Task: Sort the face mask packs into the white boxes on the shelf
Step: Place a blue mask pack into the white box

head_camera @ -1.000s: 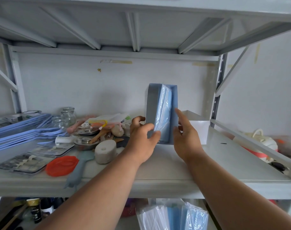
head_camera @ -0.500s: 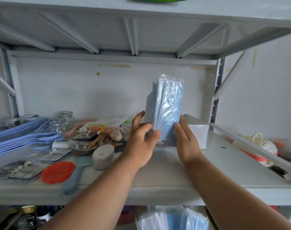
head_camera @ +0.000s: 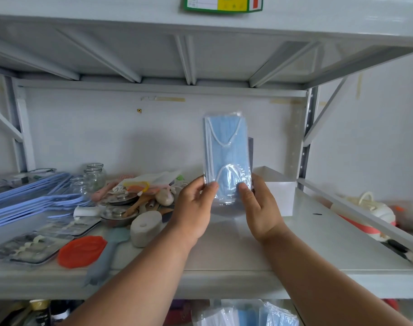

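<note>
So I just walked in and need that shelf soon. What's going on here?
A person is sorting face mask packs. Both hands hold one clear pack of blue masks upright above the shelf, the left hand at its lower left edge and the right hand at its lower right. An open white box stands just right of the hands, and the pack is not yet in it. More mask packs wait on the level below. The shelf's left side is crowded with hangers, jars and other odds and ends.

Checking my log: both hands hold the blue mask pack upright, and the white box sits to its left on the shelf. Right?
Not quite. In the head view, both the left hand and right hand hold the mask pack upright, but the white box sits to its right, not left.
</note>
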The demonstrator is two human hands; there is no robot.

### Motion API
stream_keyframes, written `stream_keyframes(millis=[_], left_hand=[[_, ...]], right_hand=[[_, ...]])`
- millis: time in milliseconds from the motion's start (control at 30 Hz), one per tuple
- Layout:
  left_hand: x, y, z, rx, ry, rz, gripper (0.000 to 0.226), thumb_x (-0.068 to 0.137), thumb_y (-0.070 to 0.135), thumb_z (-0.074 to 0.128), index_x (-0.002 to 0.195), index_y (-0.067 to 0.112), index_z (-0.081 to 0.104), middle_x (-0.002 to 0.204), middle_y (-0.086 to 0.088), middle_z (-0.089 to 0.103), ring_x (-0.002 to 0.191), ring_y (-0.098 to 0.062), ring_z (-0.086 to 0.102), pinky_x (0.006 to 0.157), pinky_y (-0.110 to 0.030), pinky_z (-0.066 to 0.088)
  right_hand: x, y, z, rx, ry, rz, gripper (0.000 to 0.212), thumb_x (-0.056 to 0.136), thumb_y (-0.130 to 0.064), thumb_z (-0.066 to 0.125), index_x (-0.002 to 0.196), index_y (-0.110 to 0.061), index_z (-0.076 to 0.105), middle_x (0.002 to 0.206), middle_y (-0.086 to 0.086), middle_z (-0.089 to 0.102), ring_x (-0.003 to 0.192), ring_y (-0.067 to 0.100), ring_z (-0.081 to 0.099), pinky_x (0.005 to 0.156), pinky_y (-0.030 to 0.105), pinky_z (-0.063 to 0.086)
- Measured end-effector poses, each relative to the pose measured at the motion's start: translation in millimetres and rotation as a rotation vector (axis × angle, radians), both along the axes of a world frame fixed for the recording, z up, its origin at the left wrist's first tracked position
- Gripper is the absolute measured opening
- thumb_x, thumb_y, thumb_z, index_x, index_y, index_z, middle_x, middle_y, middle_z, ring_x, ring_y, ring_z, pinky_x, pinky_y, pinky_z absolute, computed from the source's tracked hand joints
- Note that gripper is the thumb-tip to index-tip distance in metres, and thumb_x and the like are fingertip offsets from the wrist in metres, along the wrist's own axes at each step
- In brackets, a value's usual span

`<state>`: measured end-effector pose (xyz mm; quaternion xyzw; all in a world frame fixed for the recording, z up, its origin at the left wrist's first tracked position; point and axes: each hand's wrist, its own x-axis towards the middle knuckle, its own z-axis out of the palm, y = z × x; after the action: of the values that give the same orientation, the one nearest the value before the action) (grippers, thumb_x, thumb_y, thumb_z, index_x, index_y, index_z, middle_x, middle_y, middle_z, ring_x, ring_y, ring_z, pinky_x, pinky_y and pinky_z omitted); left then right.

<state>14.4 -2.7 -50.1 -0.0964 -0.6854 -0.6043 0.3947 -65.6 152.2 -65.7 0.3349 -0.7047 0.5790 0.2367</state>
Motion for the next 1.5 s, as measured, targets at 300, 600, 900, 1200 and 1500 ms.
stream_keyframes(millis=[300,600,900,1200,1500], left_hand=[[-0.8,-1.1,-4.0,-0.023,-0.082,-0.063,0.021,0.110,0.017,0.059,0.126,0.022,0.072,0.109,0.013,0.079,0.100,-0.002,0.070,0.084,-0.010,0.048],[-2.1,-7.8,-5.4,-0.078,-0.052,0.088,0.035,0.109,0.017,0.058,0.077,0.021,0.046,0.063,0.017,0.050,0.062,0.002,0.043,0.062,-0.013,0.037],[-9.8,-10.2,-6.5,-0.256,-0.037,0.221,0.034,0.101,0.036,0.052,0.121,0.016,0.069,0.117,-0.004,0.063,0.104,-0.014,0.060,0.088,-0.010,0.041],[-6.2,-5.5,-10.1,-0.255,-0.227,0.175,0.029,0.109,0.028,0.054,0.083,0.017,0.049,0.081,-0.011,0.061,0.076,-0.027,0.056,0.070,-0.028,0.047],[-2.1,-5.0,-8.9,-0.263,-0.201,0.208,0.013,0.108,0.037,0.056,0.114,0.026,0.058,0.101,0.007,0.066,0.089,-0.009,0.061,0.075,-0.019,0.043]], right_hand=[[-2.9,-0.7,0.1,0.042,-0.004,-0.052,0.068,0.098,-0.076,0.041,0.119,-0.019,0.070,0.115,0.000,0.070,0.113,0.022,0.065,0.105,0.048,0.053],[-2.8,-1.0,2.2,0.089,0.010,0.060,0.058,0.106,-0.065,0.046,0.139,-0.029,0.078,0.139,-0.015,0.067,0.139,0.001,0.054,0.115,0.016,0.040],[-1.8,-2.3,1.6,0.044,-0.033,-0.065,0.027,0.111,-0.052,0.058,0.120,-0.030,0.070,0.119,-0.007,0.064,0.112,0.006,0.065,0.094,0.023,0.048],[6.3,1.5,3.1,0.007,-0.136,-0.048,0.019,0.109,-0.035,0.070,0.102,-0.018,0.064,0.094,-0.003,0.073,0.081,0.012,0.067,0.072,0.025,0.052],[9.2,0.4,1.0,0.124,-0.072,-0.116,0.025,0.107,-0.028,0.073,0.089,-0.028,0.056,0.079,-0.011,0.063,0.068,-0.007,0.060,0.061,0.012,0.044]])
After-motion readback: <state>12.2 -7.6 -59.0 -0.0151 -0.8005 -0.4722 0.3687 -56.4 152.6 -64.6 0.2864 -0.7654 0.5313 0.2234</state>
